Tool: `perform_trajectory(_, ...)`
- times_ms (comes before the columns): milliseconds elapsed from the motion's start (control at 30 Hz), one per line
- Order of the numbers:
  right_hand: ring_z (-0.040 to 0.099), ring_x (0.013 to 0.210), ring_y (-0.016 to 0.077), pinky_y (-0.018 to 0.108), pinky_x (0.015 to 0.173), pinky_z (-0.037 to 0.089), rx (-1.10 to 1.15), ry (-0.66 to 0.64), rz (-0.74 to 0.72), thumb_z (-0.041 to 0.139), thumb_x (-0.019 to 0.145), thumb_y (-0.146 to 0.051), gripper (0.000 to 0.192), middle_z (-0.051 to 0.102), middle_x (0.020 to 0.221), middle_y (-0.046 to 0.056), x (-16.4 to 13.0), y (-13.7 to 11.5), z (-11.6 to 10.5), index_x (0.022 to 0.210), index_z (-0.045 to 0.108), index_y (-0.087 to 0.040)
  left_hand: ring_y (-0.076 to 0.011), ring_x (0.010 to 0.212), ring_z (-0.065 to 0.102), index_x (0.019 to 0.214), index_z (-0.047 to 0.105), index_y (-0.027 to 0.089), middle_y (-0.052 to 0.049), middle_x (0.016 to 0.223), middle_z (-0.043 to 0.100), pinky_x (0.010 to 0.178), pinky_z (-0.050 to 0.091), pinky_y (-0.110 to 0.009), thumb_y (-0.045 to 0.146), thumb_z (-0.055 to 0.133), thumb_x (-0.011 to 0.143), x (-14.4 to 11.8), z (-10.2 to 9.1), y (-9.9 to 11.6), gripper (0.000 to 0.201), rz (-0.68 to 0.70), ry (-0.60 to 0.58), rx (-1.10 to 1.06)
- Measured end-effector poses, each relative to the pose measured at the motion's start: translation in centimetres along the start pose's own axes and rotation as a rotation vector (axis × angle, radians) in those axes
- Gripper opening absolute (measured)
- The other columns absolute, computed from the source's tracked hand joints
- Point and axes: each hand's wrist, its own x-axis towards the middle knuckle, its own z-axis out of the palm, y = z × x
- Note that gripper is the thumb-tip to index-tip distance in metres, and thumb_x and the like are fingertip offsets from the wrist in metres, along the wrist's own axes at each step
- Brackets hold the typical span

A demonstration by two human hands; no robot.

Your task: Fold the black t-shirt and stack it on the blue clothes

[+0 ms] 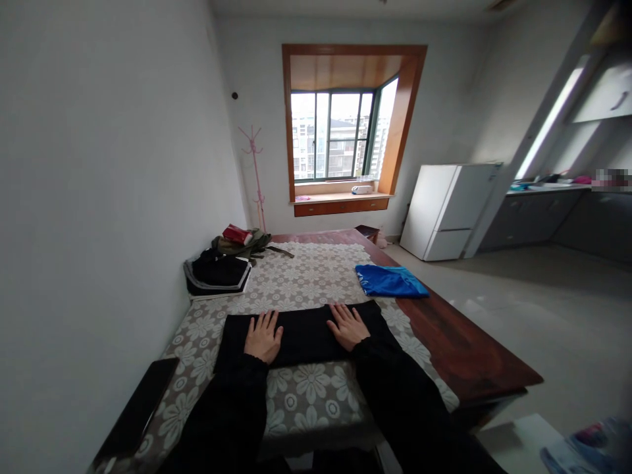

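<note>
left of the left grip [263, 338] and nearer lies a flat black object [137, 409], with a pile of dark cloth [220, 271] farther off on that side. the left grip is spread, palm down, on the folded black cloth [302, 337], which lies beneath both grips on the floral cover [309, 395] of the bench [469, 349]. the right grip [349, 328] is spread there too, with a blue folded item [390, 282] beyond, to its right.
</note>
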Motion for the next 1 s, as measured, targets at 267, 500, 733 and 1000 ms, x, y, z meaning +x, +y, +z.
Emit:
perform_trajectory(267,0.026,0.148,0.0263,0.048,0.121,0.009,-0.129,0.081,0.081,0.031,0.098,-0.042,0.060,0.035,0.158,0.010,-0.5,6.0,0.8,0.151,0.042,-0.016,-0.0282,0.146,0.032,0.149,0.044,0.018,-0.008,0.156,0.043,0.122,0.015,-0.054,0.041,0.033,0.098,-1.7,-0.6,-5.4,0.057,-0.093,0.056,0.052)
perform_trajectory(500,0.026,0.148,0.0263,0.048,0.121,0.009,-0.152,0.075,0.083,0.029,0.098,-0.042,0.060,0.038,0.157,0.009,-0.6,5.4,0.7,0.152,0.041,-0.015,-0.0286,0.148,0.028,0.148,0.043,0.010,-0.012,0.157,0.041,0.121,0.016,-0.052,0.044,0.031,0.097,-1.6,-1.0,-6.0,0.063,-0.253,0.018,0.011)
perform_trajectory(733,0.026,0.148,0.0273,0.049,0.121,0.008,-0.132,0.076,0.078,0.030,0.098,-0.042,0.061,0.038,0.157,0.010,-0.5,5.6,1.0,0.152,0.041,-0.015,-0.0355,0.146,0.029,0.147,0.037,-0.001,-0.024,0.155,0.039,0.117,0.027,-0.050,0.057,0.035,0.092,-4.0,-1.7,-8.9,0.079,-0.493,0.067,-0.003)
perform_trajectory(1000,0.025,0.148,0.0281,0.049,0.120,0.009,-0.053,0.077,0.073,0.031,0.097,-0.041,0.061,0.037,0.157,0.012,-0.7,5.4,0.5,0.151,0.041,-0.014,-0.0327,0.127,0.054,0.121,0.057,0.014,-0.018,0.129,0.063,0.107,0.042,-0.045,0.054,0.042,0.088,-6.4,-4.0,-10.3,0.053,-0.385,0.030,-0.136)
